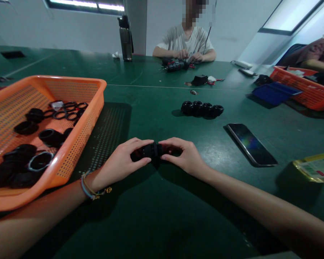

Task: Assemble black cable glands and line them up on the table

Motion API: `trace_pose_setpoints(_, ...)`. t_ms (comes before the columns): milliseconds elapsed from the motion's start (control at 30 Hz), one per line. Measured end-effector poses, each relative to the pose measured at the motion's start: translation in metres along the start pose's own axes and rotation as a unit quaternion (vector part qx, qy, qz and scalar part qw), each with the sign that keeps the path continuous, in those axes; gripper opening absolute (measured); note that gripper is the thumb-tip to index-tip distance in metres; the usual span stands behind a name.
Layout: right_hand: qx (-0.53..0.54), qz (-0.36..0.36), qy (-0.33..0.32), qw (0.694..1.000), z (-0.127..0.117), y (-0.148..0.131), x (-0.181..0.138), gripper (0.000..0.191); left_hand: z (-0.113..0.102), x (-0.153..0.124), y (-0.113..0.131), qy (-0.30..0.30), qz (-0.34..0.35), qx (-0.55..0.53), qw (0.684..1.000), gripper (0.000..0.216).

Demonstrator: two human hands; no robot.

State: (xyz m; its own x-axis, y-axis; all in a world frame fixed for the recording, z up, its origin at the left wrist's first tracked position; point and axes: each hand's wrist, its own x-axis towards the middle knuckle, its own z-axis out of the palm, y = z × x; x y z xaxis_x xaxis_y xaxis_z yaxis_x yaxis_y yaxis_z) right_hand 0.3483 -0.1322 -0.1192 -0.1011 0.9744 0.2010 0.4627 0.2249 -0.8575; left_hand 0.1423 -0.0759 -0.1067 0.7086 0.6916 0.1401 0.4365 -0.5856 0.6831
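Observation:
Between my two hands, just above the green table (156, 216), is a black ribbed cylindrical fitting (153, 149). The thumb and fingers of my left hand (129, 154) close on its left end. My right hand (185, 154) pinches its right end the same way. The fingers cover both ends, so the full shape of the fitting is hidden. Farther back, several similar black fittings (202, 109) stand side by side in a row.
An orange basket (99, 97) at left holds black rings and fittings. At right lie a phone (251, 144) and a yellow packet (317, 167). Farther off are a blue tray (275, 92), another orange basket (307, 91), a bottle (126, 41) and a co-worker (187, 45) handling a dark tool.

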Motion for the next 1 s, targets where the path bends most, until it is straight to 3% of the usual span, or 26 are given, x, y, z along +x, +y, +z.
trace_pose_setpoints(667,-0.010,0.015,-0.005,1.000,-0.0002,-0.0013,0.0007,0.028,-0.0006,0.0010,-0.0002,-0.011,-0.001,-0.002,1.000,0.040)
trace_pose_setpoints(1000,0.089,0.064,-0.032,0.993,-0.0027,-0.0011,0.0044,0.029,0.0007,0.0004,-0.0027,-0.004,0.006,-0.014,1.000,0.039)
